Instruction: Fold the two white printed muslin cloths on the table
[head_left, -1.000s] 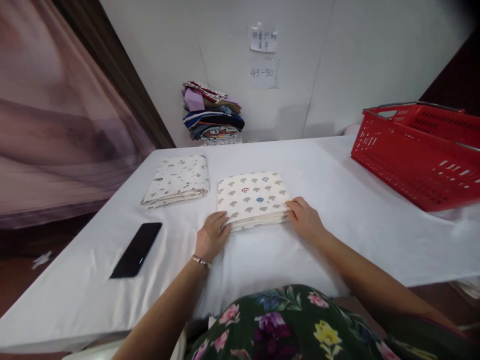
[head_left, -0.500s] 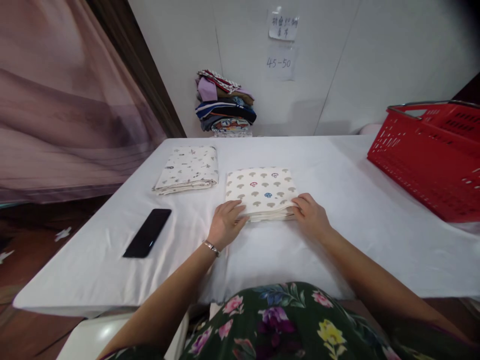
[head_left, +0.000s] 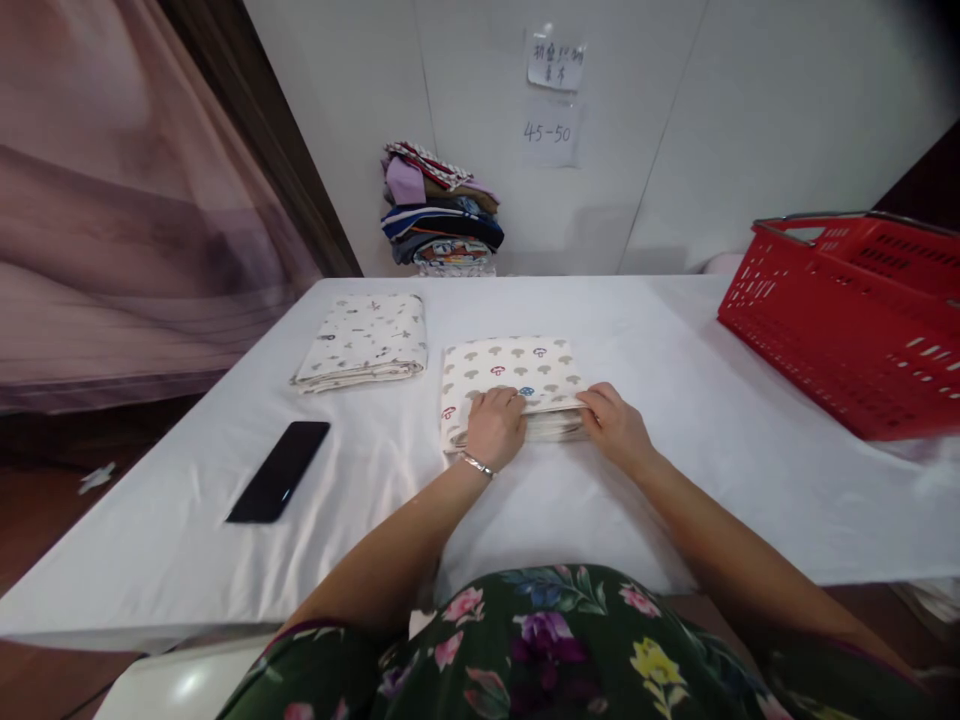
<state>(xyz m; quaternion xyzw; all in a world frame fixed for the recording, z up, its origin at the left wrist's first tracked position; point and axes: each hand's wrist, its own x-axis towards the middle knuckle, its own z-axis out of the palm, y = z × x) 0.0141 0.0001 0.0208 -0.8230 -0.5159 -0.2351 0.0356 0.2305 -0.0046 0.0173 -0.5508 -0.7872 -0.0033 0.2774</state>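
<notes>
A folded cream cloth with a mushroom print (head_left: 484, 375) lies in front of me on the white-covered table. My left hand (head_left: 497, 428) is at the middle of its near edge, fingers curled over the top layer. At the near right corner, my right hand (head_left: 616, 425) pinches the same layer. That layer is lifted slightly, and the lower layers show beneath it between my hands. The fingertips of my left hand are partly hidden. To the left, a second folded cloth with a small plant-like print (head_left: 367, 335) rests apart from both hands.
A black phone (head_left: 279, 472) lies at the left of the table (head_left: 360, 560). On the right stands a red plastic basket (head_left: 847, 330). Behind the far edge is a stack of folded fabrics (head_left: 442, 215) against the wall. A pink curtain (head_left: 127, 220) hangs at the left.
My left hand has moved right along the near edge, from the left corner to the middle. My right hand stays at the right corner, and the top layer's edge is raised more. The view has shifted slightly.
</notes>
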